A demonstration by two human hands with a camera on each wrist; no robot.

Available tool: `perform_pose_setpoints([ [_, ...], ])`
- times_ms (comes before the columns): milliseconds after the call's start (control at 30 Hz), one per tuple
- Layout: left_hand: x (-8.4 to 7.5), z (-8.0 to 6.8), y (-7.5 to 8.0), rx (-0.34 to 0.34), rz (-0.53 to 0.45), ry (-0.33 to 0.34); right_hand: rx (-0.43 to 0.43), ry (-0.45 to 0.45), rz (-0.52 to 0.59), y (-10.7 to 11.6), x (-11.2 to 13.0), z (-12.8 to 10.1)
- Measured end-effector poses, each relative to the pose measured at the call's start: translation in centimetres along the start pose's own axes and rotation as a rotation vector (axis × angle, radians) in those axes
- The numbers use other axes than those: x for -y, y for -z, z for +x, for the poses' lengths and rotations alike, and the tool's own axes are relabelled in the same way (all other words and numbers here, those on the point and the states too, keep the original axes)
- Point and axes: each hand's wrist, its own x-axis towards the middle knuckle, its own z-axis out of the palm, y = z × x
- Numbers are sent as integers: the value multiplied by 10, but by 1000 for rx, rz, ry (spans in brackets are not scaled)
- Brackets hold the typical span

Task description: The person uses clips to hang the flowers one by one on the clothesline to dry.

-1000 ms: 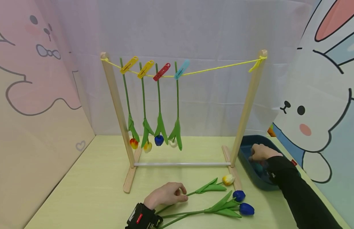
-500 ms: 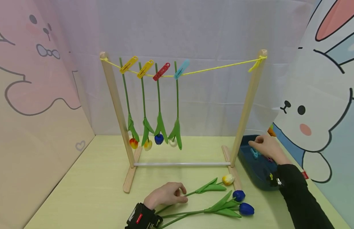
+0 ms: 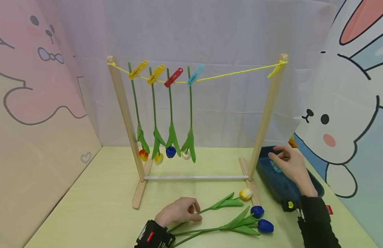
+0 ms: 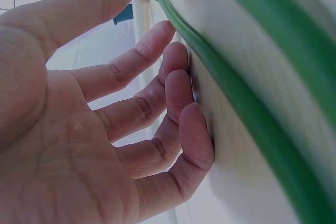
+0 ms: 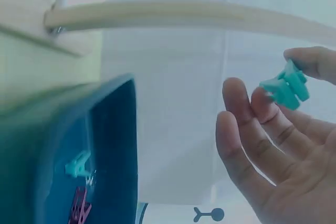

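My left hand (image 3: 179, 210) rests on the table with loosely bent fingers. Its fingertips lie beside the green stem (image 4: 226, 77) of a yellow-and-white tulip (image 3: 246, 194). Two blue tulips (image 3: 265, 226) lie just nearer to me. Over the dark blue bin (image 3: 273, 187) is my right hand (image 3: 292, 168), raised, pinching a teal clothespin (image 5: 287, 86) between thumb and fingertip. Inside the bin are another teal clothespin (image 5: 77, 165) and a purple clothespin (image 5: 80, 205).
A wooden frame (image 3: 269, 117) carries a yellow cord (image 3: 238, 73). Several tulips hang upside down from its left half, held by yellow, red and light blue clothespins (image 3: 195, 75). A white crossbar (image 3: 194, 178) joins the frame's feet.
My right hand has come up out of the bin and drawn back toward me, carrying the teal clothespin. The left hand stays in place by the stem.
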Motion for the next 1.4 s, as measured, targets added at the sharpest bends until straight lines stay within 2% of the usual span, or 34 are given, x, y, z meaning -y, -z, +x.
perform_pose_setpoints([
  [267,2,2,-2,-45,41,-23,46,-96,96,-4,37,-23],
  [467,1,1,-3,-75,58,-38,45,-125,263,-16,38,-32],
  [667,-1,1,-5,-106,97,-51,44,-110,403,-21,39,-36],
  [900,-3,0,-7,-150,148,-29,103,-122,352,-19,38,-37],
  [1167,-7,-1,-7,-180,147,-7,127,-59,469,-18,37,-36],
  [1400,-8,-2,-9,-195,122,12,118,-71,474,-17,38,-35],
])
